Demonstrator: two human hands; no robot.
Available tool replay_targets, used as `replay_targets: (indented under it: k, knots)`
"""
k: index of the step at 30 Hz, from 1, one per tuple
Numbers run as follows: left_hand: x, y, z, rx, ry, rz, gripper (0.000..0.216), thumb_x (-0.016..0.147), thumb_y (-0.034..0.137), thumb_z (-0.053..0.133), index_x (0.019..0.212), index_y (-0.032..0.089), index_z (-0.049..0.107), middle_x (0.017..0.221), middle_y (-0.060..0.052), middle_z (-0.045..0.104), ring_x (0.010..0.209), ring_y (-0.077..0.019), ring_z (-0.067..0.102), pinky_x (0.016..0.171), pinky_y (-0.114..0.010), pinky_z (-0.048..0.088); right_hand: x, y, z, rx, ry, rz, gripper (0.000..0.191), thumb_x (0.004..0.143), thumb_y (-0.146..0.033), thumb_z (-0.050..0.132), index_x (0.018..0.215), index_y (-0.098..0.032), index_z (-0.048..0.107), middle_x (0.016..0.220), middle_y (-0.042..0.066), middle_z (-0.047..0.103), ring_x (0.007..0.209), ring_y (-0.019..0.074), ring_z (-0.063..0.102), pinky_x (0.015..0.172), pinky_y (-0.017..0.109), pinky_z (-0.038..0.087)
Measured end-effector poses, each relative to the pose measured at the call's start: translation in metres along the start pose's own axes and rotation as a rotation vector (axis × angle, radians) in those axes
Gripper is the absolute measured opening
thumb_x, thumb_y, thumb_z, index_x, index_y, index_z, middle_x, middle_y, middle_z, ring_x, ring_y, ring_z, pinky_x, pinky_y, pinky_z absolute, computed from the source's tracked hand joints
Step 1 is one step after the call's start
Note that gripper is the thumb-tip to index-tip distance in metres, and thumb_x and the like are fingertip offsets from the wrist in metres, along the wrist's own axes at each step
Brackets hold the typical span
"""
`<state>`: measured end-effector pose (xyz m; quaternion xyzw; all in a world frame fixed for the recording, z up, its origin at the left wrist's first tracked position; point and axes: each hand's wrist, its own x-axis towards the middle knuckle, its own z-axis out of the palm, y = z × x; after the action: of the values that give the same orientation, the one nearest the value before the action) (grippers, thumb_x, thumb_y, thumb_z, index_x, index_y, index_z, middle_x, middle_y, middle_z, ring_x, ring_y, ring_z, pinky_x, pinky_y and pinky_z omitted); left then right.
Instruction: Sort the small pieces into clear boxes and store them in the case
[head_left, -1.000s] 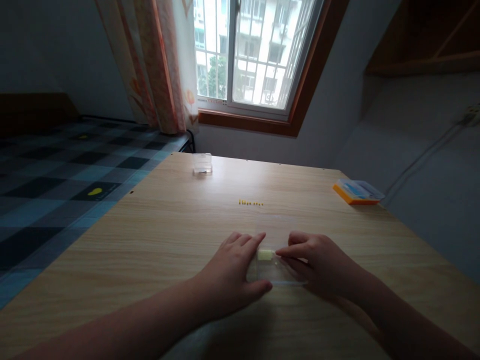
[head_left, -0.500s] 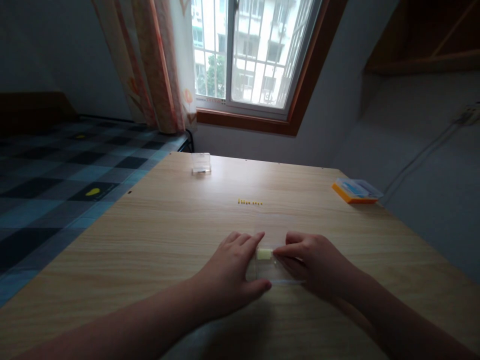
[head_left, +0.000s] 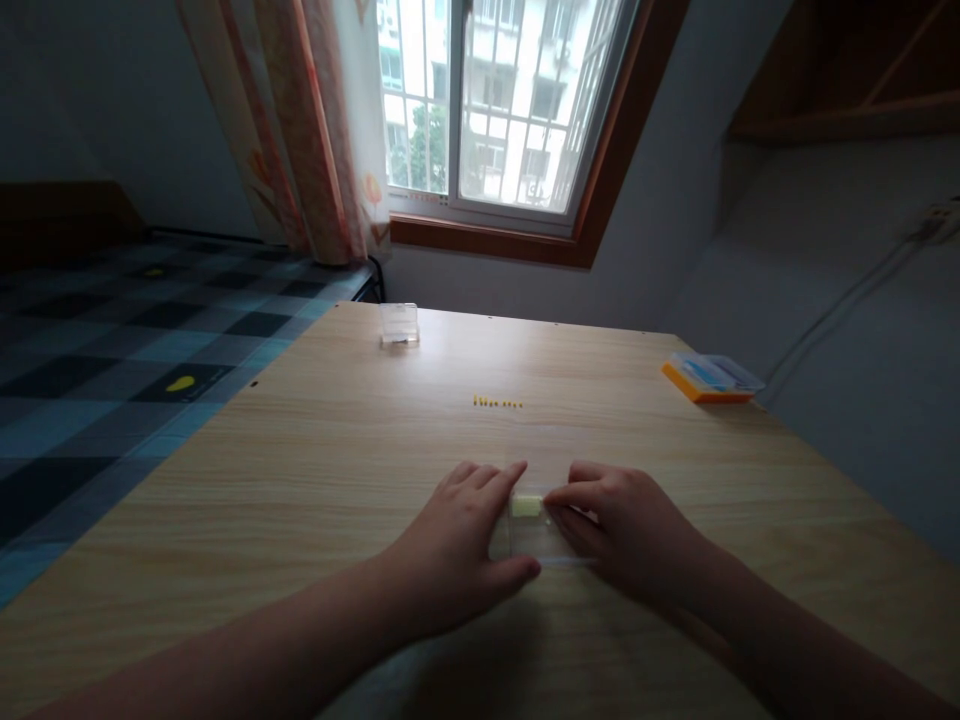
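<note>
A clear, shallow plastic box (head_left: 536,545) lies on the table in front of me, its transparent lid seeming to stand open behind it. My left hand (head_left: 469,545) grips the box's left end, thumb at the near edge and forefinger at the far edge. Inside, toward the far left, sits a pale yellow block (head_left: 526,506). My right hand (head_left: 619,515) is over the box's right side, thumb and forefinger pinched together just right of the block. Whatever lies between those fingertips is too small to make out. The right hand covers the box's right end.
Beyond the hands runs a row of several tiny yellow pieces (head_left: 498,402). A second clear box (head_left: 400,325) stands open at the table's far left. An orange case with a clear lid (head_left: 712,378) rests near the right edge. A checked bed (head_left: 187,350) adjoins the table's left side.
The view has shifted very slightly. Both hands keep nearly the same places at the box, and the pale yellow block looks unmoved.
</note>
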<state>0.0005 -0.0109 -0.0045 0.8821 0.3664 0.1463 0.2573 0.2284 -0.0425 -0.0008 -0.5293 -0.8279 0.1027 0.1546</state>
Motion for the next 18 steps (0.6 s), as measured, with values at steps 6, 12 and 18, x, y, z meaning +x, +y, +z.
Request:
replay_targets:
  k: [6,12,18]
  knots:
    - [-0.0005,-0.0021,0.0004,-0.002,0.010,0.006,0.083,0.076,0.032,0.078,0.149,0.015,0.043,0.136,-0.013,0.060,0.127,-0.0313,0.048,0.114,-0.050,0.037,-0.0009,-0.0008,-0.0033,0.064,0.001,0.028,0.024,0.089,-0.017,0.057,0.093,-0.025,0.079,0.079,-0.001,0.067,0.067,0.0095,0.058,0.063,0.023,0.036]
    - [0.0005,-0.0014,0.0005,-0.013,0.021,0.007,0.083,0.075,0.032,0.079,0.148,0.015,0.044,0.135,-0.012,0.060,0.126,-0.0312,0.049,0.113,-0.049,0.038,-0.0029,0.0021,-0.0087,0.182,-0.061,-0.029,0.022,0.085,-0.015,0.060,0.089,-0.026,0.078,0.077,-0.003,0.065,0.066,0.0080,0.056,0.064,0.020,0.038]
    - [0.0010,-0.0033,0.0028,-0.015,0.030,0.017,0.083,0.074,0.033,0.078,0.148,0.016,0.045,0.134,-0.012,0.061,0.126,-0.0314,0.050,0.113,-0.049,0.038,-0.0030,0.0027,-0.0096,0.190,-0.093,-0.034,0.024,0.081,-0.011,0.060,0.089,-0.026,0.078,0.077,-0.002,0.065,0.067,0.0085,0.056,0.064,0.021,0.038]
